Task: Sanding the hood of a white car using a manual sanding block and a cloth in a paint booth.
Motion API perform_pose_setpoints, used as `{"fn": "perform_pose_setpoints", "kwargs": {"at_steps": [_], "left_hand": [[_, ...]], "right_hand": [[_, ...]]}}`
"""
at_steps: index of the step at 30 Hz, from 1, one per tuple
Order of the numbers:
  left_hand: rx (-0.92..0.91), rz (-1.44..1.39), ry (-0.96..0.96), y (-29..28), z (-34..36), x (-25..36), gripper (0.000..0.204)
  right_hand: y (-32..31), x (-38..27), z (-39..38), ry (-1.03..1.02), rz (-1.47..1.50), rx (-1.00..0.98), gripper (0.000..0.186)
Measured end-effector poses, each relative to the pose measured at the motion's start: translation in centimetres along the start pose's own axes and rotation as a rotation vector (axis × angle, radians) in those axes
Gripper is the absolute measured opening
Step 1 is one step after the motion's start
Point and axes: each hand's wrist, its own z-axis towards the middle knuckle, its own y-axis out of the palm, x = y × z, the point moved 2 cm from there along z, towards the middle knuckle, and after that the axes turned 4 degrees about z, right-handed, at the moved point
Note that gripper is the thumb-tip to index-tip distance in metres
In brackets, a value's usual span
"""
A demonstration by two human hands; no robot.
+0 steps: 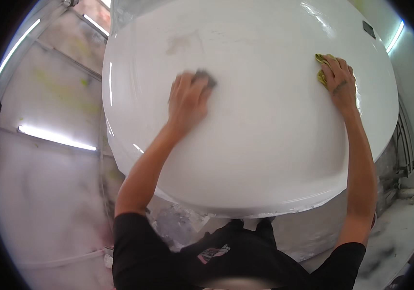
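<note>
Dark pad [207, 76] is gripped, with some blur, by the curled fingers of the left hand [185, 100], its visible part jutting out on the thumb side, over the white panel [265, 130] left of centre. Yellow-green cloth [321, 78] is clamped, bunched, beneath the bent fingers of the right hand [340, 83], folds exposed on the thumb side, toward the panel's right. One pad, one cloth, one panel, two hands are counted
</note>
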Motion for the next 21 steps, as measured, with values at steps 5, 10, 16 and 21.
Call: {"fn": "perform_pose_setpoints", "kwargs": {"at_steps": [5, 10, 16, 21], "left_hand": [[-0.06, 0.22, -0.217, 4.5, 7.2, -12.6, 0.022], [-0.034, 0.481, -0.309, 9.2, 13.6, -20.4, 0.024], [-0.112, 0.122, -0.164, -2.5, -3.5, -3.1, 0.019], [-0.104, 0.192, -0.23, 1.5, 4.3, -13.1, 0.013]], "right_hand": [[1.8, 0.6, -0.5, 0.069, -0.083, 0.074, 0.035], [1.0, 0.3, -0.4, 0.039, 0.031, 0.059, 0.034], [1.2, 0.1, 0.1, 0.029, -0.08, 0.129, 0.032], [1.2, 0.6, -0.5, -0.006, -0.009, 0.096, 0.034]]}}
